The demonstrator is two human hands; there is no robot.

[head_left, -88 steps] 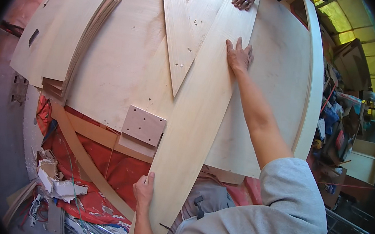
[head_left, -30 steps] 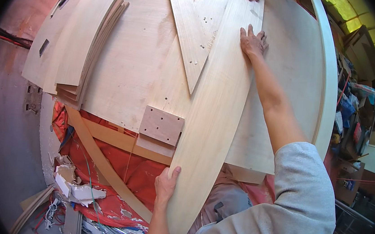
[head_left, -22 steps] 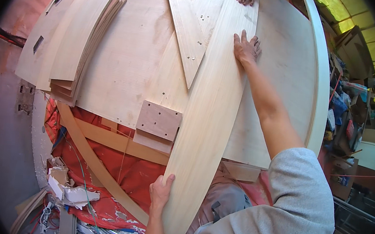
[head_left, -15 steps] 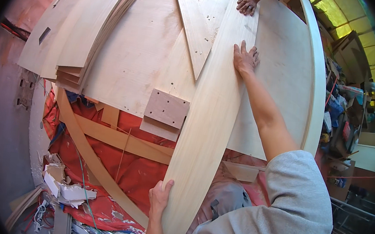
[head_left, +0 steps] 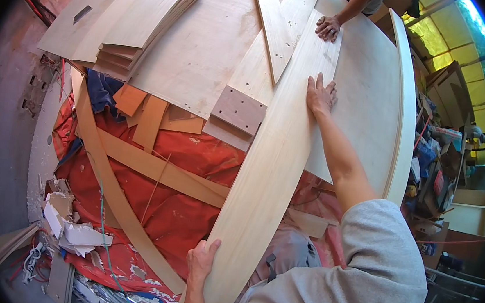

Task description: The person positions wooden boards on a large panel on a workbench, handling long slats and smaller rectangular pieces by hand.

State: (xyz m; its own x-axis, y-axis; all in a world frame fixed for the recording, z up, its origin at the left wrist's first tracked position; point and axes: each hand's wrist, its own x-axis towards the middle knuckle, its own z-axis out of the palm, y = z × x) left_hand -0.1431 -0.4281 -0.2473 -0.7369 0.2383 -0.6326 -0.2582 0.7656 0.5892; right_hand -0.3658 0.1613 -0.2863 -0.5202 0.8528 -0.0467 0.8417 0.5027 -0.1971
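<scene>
A long, pale wooden board (head_left: 274, 154) slants from the far workbench surface down toward my body. My left hand (head_left: 202, 258) grips its near left edge, thumb on top and the other fingers partly hidden at the side. Farther up, my right hand (head_left: 322, 96) lies palm down on the board near its right edge, fingers spread. Another person's hand (head_left: 328, 28) rests on the far end. Beside the board's left edge sits a small brown plate with holes (head_left: 239, 109), next to a crossing pair of pale planks (head_left: 270, 28).
Stacked thin panels (head_left: 150, 17) lie on the large sheet at far left. Below it are a red tarp (head_left: 195, 153), tan strips (head_left: 125, 216) and broken white debris (head_left: 74, 232). A tall pale edge strip (head_left: 404, 120) borders the right; clutter (head_left: 435, 152) stands beyond.
The long board has slid toward me relative to the workbench, with both my hands and the other person's hand still on it. My view has shifted, showing more tarp below the bench edge.
</scene>
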